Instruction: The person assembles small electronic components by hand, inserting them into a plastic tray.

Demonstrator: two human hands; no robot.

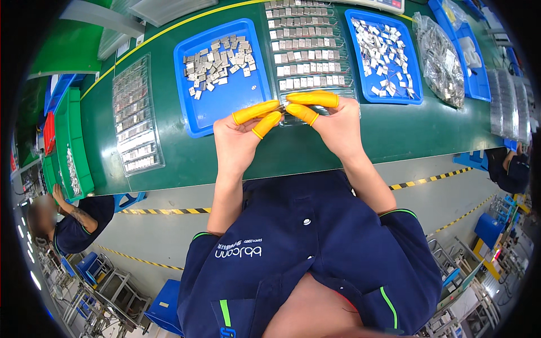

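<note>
My left hand [239, 138] and my right hand [338, 129] meet over the near end of a clear tray [287, 120]. Yellow finger cots cover the thumb and forefinger of each. Both hands pinch one tiny white-and-dark part [284, 106] between their fingertips, which hide most of it. Rows of small white-and-silver connector pieces [304, 83] fill the tray just beyond my fingers. Left of my left hand, a blue tray [205, 115] holds a heap of loose white-and-silver pieces. Right of my right hand, another blue tray [394, 100] holds small white connectors with thin leads.
A second clear tray [160, 138] with filled rows lies on the green table [186, 169]. Bagged parts [442, 62] rest at the right. A green bin [84, 163] stands at the far left, beside a co-worker [84, 222]; another person [510, 169] is at the right.
</note>
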